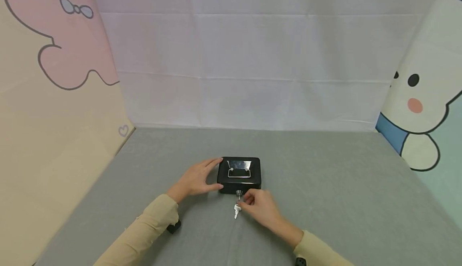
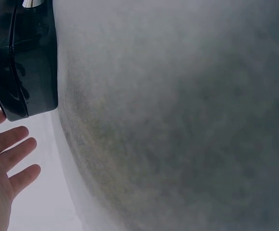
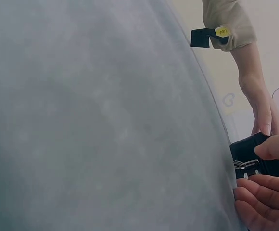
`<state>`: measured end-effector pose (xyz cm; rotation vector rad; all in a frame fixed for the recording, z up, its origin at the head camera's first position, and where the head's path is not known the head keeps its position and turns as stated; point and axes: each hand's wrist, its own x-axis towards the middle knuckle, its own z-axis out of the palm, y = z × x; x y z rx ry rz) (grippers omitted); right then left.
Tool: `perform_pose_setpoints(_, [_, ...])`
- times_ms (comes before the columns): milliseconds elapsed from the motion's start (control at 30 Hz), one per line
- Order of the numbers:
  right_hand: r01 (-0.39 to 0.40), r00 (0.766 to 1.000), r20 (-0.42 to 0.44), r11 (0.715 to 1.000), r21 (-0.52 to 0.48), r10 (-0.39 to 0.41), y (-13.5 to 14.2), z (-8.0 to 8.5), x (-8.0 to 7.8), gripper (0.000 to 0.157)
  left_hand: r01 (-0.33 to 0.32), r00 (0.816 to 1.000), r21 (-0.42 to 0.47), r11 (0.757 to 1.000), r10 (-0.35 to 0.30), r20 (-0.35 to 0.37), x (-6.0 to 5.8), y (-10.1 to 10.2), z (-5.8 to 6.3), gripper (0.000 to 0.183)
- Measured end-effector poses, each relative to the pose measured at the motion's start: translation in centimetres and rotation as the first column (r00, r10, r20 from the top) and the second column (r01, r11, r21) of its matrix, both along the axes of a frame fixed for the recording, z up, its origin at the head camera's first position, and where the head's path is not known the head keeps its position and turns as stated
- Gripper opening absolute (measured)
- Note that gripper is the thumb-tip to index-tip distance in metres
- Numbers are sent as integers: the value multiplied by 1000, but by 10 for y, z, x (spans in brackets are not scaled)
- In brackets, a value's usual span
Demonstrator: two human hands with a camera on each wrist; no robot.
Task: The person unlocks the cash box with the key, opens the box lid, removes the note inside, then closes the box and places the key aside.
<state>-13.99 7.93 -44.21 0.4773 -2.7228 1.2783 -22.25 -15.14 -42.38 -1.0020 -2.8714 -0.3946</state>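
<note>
One L hand [image 1: 196, 181], fingers spread, touches left side of a glossy black rectangular box [image 1: 239, 182] w/ silver wire handle [image 1: 239, 177], on gray cloth-covered surface [image 1: 325, 177]. R hand [image 1: 264, 208], fingers loosely bent w/ thumb apart, is just beside a silver metal key [image 1: 236, 209] hanging at round silver lock [image 1: 239, 192] on box's front; can't tell if they touch.

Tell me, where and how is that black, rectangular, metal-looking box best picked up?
The box is probably best taken by the thin silver-coloured metal loop handle on its lid, from above: it sits near the lid's middle, uncovered. The front looks awkward: a silver-coloured metal key hangs there below the lock, close to the right hand.
</note>
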Motion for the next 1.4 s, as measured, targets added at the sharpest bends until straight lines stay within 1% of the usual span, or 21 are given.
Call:
perform_pose_setpoints(267, [40, 998, -49, 998, 39, -38, -7, -3, -2, 10, 8, 1000, 4, 1000, -8, -11, 2, 0, -1, 83])
perform_pose_setpoints(467, [50, 996, -80, 996, 68, -44, -10, -2, -2, 8, 9, 1000, 28, 1000, -9, -12, 3, -1, -2, 82])
perform_pose_setpoints(633, [53, 991, -125, 995, 82, -42, -13, -3, -2, 7, 4, 1000, 24, 1000, -4, -11, 3, -1, -2, 83])
perform_pose_setpoints(833, [65, 982, -184, 996, 60, -53, -15, -3, 0, 7, 3, 1000, 25, 1000, -3, -10, 4, -2, -1, 83])
perform_pose_setpoints(867, [66, 977, -205, 996, 52, -54, -15, -3, 0, 7, 4, 1000, 26, 1000, -4, -11, 4, -1, -1, 83])
perform_pose_setpoints(967, [65, 975, -213, 998, 25, -58, -15, -3, 1, 7, 8, 1000, 33, 999, -7, -15, 5, -1, 0, 83])
perform_pose_setpoints(1067, [82, 981, -177, 997, 8, -79, -16, -4, 1, 8, 11, 1000, 44, 999, -10, -22, 6, -1, 1, 82])
perform_pose_setpoints(1133, [95, 987, -132, 995, -2, -94, -16, -4, 1, 8, 12, 1000, 48, 999, -11, -23, 6, -1, 1, 82])
perform_pose_setpoints(1333, [124, 991, -56, 992, -26, -125, -15, -5, 1, 5, 10, 1000, 41, 999, -9, -7, 6, -1, 1, 82])
perform_pose_setpoints(1400, [110, 994, 1, 991, -81, -110, -15, -6, 1, 4, 8, 1000, 39, 999, -8, -4, 6, -1, 1, 82])
